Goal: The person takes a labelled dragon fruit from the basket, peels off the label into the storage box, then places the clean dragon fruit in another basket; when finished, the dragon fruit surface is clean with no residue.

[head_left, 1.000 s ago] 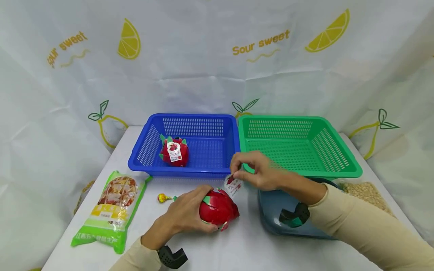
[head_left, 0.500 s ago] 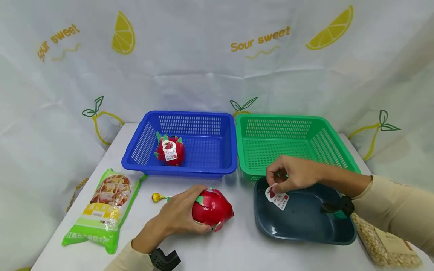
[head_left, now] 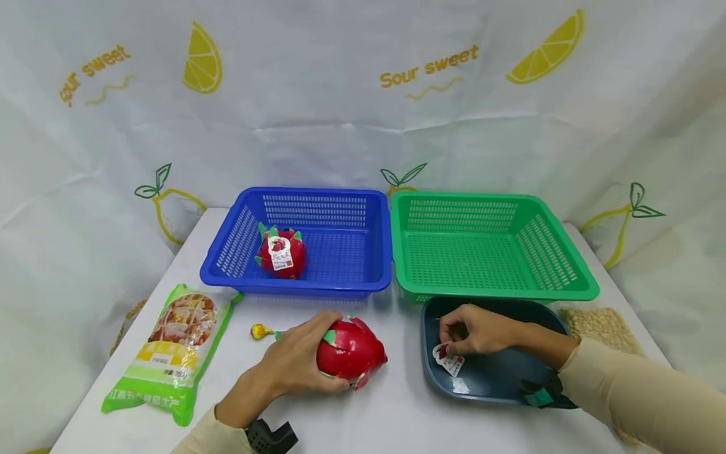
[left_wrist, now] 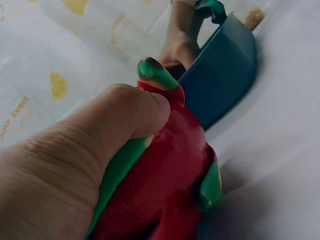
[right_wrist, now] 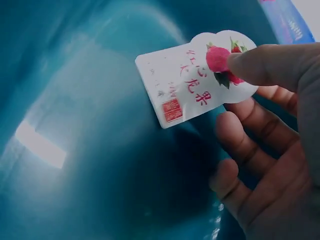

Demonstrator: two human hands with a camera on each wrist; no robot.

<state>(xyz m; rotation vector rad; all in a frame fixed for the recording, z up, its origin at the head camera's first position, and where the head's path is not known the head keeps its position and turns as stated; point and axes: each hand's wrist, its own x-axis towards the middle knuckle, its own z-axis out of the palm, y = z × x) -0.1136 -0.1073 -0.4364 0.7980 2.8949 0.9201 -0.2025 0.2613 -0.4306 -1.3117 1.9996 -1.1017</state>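
Table (head_left: 404, 372) showed between the dragon fruit (head_left: 353, 352) and the left rim of the tub (head_left: 490, 383); a green basket (head_left: 462, 252) stood just behind the tub. A label (right_wrist: 187, 82) bore red Chinese characters, 龙果 among them. Over the tub's floor, the right hand (head_left: 482, 329) pinched its rounded end; left of the tub, the left hand (head_left: 300, 356) gripped the fruit.

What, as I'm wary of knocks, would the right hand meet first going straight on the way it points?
The right hand would probably meet the inner left wall of the dark basin, its pinched label leading; depth is unclear, so the basin's floor could come first.
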